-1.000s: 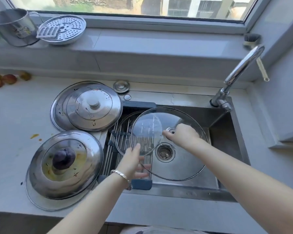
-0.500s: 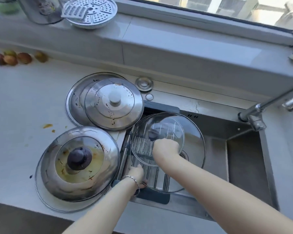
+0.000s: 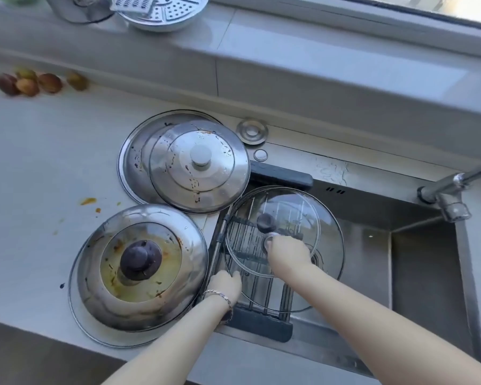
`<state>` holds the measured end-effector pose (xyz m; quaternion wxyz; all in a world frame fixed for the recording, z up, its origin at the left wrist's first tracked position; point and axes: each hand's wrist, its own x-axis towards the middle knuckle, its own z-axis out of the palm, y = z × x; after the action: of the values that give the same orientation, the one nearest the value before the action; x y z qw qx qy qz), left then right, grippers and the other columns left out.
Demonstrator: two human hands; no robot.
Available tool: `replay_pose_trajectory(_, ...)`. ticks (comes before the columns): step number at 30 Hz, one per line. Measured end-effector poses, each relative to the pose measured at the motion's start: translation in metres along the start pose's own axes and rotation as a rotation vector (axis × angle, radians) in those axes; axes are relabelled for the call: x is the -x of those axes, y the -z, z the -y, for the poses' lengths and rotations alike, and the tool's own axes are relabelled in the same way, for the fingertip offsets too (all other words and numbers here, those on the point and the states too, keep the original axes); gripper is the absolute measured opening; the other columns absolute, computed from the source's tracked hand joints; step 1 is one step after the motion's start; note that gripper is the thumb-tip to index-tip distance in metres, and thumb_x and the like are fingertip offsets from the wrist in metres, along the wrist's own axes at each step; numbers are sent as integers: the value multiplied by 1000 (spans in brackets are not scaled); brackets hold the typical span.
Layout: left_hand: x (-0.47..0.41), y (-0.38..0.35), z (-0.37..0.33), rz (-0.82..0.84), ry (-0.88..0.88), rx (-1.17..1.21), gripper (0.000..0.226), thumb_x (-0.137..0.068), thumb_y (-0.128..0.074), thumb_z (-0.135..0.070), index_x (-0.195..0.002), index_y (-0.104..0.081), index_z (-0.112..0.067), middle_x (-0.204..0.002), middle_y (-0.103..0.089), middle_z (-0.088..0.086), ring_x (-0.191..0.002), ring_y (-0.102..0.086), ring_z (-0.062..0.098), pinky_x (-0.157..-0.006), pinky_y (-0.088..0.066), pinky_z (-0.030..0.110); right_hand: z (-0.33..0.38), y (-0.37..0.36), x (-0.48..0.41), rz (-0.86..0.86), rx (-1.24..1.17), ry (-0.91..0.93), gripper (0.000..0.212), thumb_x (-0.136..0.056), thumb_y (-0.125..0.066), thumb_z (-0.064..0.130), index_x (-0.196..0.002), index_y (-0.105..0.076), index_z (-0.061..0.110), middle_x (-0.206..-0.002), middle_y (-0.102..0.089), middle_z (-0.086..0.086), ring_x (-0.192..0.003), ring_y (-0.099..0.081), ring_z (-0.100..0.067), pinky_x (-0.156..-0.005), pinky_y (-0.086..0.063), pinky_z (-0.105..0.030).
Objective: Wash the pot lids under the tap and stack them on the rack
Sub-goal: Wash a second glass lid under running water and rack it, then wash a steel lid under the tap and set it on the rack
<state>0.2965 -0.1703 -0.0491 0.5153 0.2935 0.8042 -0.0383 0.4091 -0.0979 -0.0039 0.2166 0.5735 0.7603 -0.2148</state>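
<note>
Gripping the silver knob of the large glass lid (image 3: 329, 265), the right hand (image 3: 288, 252) sits just right of centre frame, fingers curled down over the knob. The lid is clear, with a thin metal rim, and lies nearly flat over the rack (image 3: 261, 327), its right part reaching out above the sink (image 3: 417, 273). It overlaps the small glass lid (image 3: 292, 209), also clear, whose dark round knob shows just above the right hand; the rack's metal bars are visible through both.

The left hand (image 3: 225, 283), a bracelet at its wrist, is at the large lid's lower left rim beside the rack's left rail; its fingers touch the rim, but I cannot tell whether they curl round it or only rest there.

The rack spans the left end of the sink, with dark bars at its top and bottom ends. The tap (image 3: 453, 201) enters from the right edge of the frame, well apart from the lids.

On the counter (image 3: 39, 176), left of the rack, lie two stacks. The upper steel lid (image 3: 199, 165), spotted with brown, rests on a wider steel lid (image 3: 136, 159). At lower left the domed lid (image 3: 140, 262), with a dark knob and yellow greasy smears, sits on a broader flat one.
</note>
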Motion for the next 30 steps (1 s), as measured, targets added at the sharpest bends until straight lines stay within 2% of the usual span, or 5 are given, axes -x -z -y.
replay_pose_trajectory(5,6,-3,3,-15,-71,-124,41,-94,-39,-26,-123,-45,2,-131,-48,22,-118,-51,34,-95,-40,32,-14,-6,14,-17,-143,109,38,-97,-36,37,-85,-57,8,-88,-59,-12,-86,-56,-29,-68,-39,-32)
replay_pose_trajectory(10,30,15,0,-107,-305,-306,33,-94,-37,-27,-113,-58,-9,-116,-62,10,-105,-59,26,-87,-46,31,-32,12,30,247,-309,186,38,-94,-42,30,-72,-57,3,-65,-49,-3,-59,-43,-20,-54,-33,-28)
replay_pose_trajectory(16,60,87,4,-789,-497,-785,31,-80,-62,-32,-105,-58,-14,-111,-54,10,-100,-55,29,-75,-48,34,-54,32,47,100,-354,140,23,-95,-43,29,-84,-60,18,-80,-60,6,-77,-57,-16,-68,-44,-28)
replay_pose_trajectory(21,57,111,28,-564,-46,-929,48,-88,-44,-26,-134,-34,-20,-137,-32,13,-126,-31,33,-96,-41,42,-63,35,66,70,-346,146,27,-96,-43,31,-105,-64,16,-105,-66,1,-85,-55,-12,-74,-39,-23)
replay_pose_trajectory(30,54,126,45,-533,-108,-770,35,-90,-47,-21,-124,-44,-13,-126,-38,19,-114,-43,38,-89,-44,39,-74,24,89,53,-349,115,28,-96,-44,28,-108,-64,14,-112,-66,-2,-98,-59,-18,-76,-42,-24)
